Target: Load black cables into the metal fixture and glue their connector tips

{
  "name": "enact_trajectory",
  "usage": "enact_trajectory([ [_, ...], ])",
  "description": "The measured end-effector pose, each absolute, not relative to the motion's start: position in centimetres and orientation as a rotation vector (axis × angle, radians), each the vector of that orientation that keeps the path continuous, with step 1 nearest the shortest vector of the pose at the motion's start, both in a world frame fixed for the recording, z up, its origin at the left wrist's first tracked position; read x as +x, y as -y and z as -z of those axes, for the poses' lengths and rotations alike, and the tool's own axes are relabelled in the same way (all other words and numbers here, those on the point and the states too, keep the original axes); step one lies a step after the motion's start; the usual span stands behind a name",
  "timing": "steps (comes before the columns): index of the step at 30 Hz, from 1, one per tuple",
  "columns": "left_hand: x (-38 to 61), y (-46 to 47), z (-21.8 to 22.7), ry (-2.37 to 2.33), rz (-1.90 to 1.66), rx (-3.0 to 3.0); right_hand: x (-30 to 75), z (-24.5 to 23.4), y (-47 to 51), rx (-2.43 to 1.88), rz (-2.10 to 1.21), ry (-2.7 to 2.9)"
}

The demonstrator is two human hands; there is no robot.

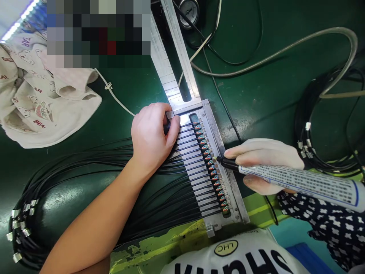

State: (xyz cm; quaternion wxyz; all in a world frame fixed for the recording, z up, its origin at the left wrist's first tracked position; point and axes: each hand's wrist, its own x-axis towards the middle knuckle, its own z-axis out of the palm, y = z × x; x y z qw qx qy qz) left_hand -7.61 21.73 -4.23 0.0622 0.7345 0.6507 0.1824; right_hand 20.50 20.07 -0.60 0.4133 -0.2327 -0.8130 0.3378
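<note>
Left hand: bare, (155,133) it comes from the lower left with the forearm slanting up, the wrist nearly straight, the back of the hand facing up; the fingers are bent and the thumb lies along the left edge of the jig (209,133)
Left hold: the hand is nearly closed about a small black part at this edge; how firmly it grips, one cannot tell
Right hand: (265,163) in a pale glove, it comes from the right side, the fingers closed around the pen (299,184), the thumb below and the forefinger stretched toward the tip
Pen: white with blue lines and small print, black toward the tip; it lies almost level, the tip at the row of ends (213,172); whether it touches them is too small to tell
Jig: silver metal, slanting in the middle of the green table (273,106), between the hands, with a long slotted frame (184,57) reaching away from its far end
Wires: black, (108,163) laid side by side across the jig, curving off to the left into a loop
Ends: small, orange and green-blue, in one row along the slot
Right side: another black coil (305,121) lies beyond the right hand
</note>
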Motion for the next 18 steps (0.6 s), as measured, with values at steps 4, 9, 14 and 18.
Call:
enact_trajectory([
  [4, -7.62, -21.74, 4.23, -1.966, -0.546, 2.228, 20.45, 0.54, -20.07, -0.592, -0.865, 2.048],
  [9, -7.62, -21.76, 4.22, -1.962, -0.551, 2.217, 20.38, 0.63, -20.08, -0.571, -0.846, 2.025],
  [14, -7.62, -21.76, 4.20, -1.970, -0.539, 2.216, 20.33, 0.74, -20.06, -0.563, -0.865, 2.018],
  [18, -7.62, -21.78, 4.20, -1.965, -0.534, 2.219, 20.37, 0.76, -19.93, -0.550, -0.857, 2.011],
])
